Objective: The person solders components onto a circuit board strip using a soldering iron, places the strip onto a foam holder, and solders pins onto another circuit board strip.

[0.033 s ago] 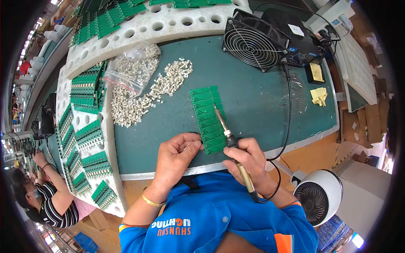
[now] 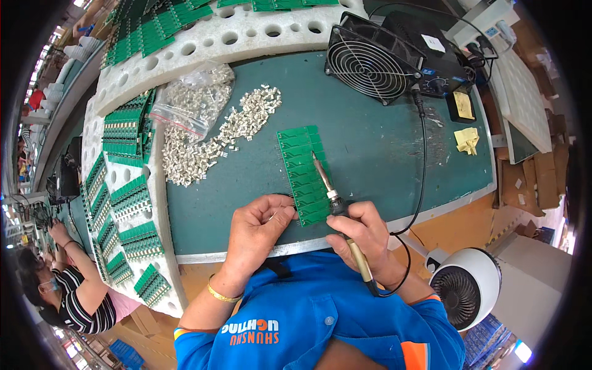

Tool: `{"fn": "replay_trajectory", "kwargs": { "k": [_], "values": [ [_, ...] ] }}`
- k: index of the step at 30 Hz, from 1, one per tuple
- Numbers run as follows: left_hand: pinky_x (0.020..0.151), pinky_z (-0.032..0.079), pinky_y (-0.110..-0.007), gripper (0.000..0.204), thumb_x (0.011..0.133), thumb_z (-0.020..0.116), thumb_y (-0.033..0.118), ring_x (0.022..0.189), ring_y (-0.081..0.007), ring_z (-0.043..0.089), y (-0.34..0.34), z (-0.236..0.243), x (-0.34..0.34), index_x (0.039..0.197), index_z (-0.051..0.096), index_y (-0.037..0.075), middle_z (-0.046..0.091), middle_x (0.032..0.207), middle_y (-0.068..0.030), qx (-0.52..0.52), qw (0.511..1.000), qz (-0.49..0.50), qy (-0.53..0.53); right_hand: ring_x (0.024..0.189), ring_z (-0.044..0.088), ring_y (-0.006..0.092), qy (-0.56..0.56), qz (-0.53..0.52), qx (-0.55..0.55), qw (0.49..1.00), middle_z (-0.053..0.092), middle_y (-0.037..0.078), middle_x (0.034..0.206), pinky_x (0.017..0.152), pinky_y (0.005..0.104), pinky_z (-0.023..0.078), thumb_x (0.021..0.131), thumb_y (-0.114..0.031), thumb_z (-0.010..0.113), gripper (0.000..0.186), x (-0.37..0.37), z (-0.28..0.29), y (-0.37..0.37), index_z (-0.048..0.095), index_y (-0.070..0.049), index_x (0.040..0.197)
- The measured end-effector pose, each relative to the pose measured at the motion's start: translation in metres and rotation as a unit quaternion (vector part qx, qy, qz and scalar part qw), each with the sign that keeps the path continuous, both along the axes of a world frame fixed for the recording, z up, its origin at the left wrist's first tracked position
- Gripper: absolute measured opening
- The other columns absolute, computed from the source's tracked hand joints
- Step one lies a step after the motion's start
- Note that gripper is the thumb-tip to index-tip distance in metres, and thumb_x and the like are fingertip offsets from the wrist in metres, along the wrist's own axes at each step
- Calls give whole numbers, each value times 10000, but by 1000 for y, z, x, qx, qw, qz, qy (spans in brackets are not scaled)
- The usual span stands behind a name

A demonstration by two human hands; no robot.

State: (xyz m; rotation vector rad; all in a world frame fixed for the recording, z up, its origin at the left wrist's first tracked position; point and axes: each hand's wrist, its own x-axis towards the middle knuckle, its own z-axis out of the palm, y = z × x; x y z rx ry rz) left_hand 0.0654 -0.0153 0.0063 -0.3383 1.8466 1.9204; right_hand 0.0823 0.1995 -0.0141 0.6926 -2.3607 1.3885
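Note:
A long green circuit board lies at the middle of the green work mat, pins along its left edge. My left hand is closed, thumb and fingers pinched at the board's lower left edge; anything small between the fingertips is hidden. In my right hand is a soldering iron, gripped by its handle. The iron slants up and left over the board, its tip at the board's upper part; whether the tip touches cannot be told. A loose pile of small white connectors spreads left of the board, beside a clear plastic bag of them.
White foam trays with several circuit boards line the left and far sides. A black fan stands at the back right, near the soldering station and a yellow sponge. The iron's cord curves along the right. Another person works at far left.

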Motion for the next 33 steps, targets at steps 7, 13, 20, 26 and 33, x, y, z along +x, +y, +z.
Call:
{"fn": "replay_trajectory", "kwargs": {
  "k": [7, 13, 20, 26, 33],
  "values": [
    [740, 505, -198, 179, 913, 667, -8, 844, -61, 626, 6, 5, 3, 1087, 635, -32, 703, 937, -52, 20, 999, 12, -37, 647, 570, 204, -24, 24, -22, 999, 537, 104, 884, 524, 319, 477, 775, -120, 810, 345, -1, 2, 5, 666, -58, 1083],
    [646, 470, -172, 174, 883, 678, -34, 750, -18, 580, 10, 4, 6, 1050, 631, -14, 700, 918, -38, 4, 1000, 11, -16, 653, 574, 214, -30, 42, -33, 998, 535, 106, 887, 528, 322, 479, 782, -138, 809, 346, -3, 1, 5, 666, -58, 1087],
    [514, 351, -158, 216, 845, 674, -54, 606, 28, 435, 12, 4, 9, 1042, 609, 6, 688, 858, -8, -27, 1000, 2, -12, 658, 582, 225, -32, 46, -41, 998, 537, 110, 890, 529, 330, 480, 789, -156, 806, 342, 2, -3, 6, 668, -65, 1088],
    [521, 357, -156, 194, 853, 661, -56, 618, 27, 451, 13, 5, 9, 1026, 604, 11, 671, 846, 8, -19, 1000, 15, -18, 645, 571, 230, -36, 59, -74, 995, 568, 109, 837, 530, 330, 446, 827, -253, 775, 320, 13, 0, 22, 690, -63, 1070],
    [635, 392, -147, 182, 853, 654, -60, 709, 7, 521, 14, 9, 7, 1005, 604, 26, 649, 849, 33, -11, 999, 17, -35, 594, 553, 225, -111, 92, -188, 972, 590, 102, 753, 513, 329, 425, 890, -230, 696, 293, 35, -4, 45, 669, -6, 1076]
  ]
}}
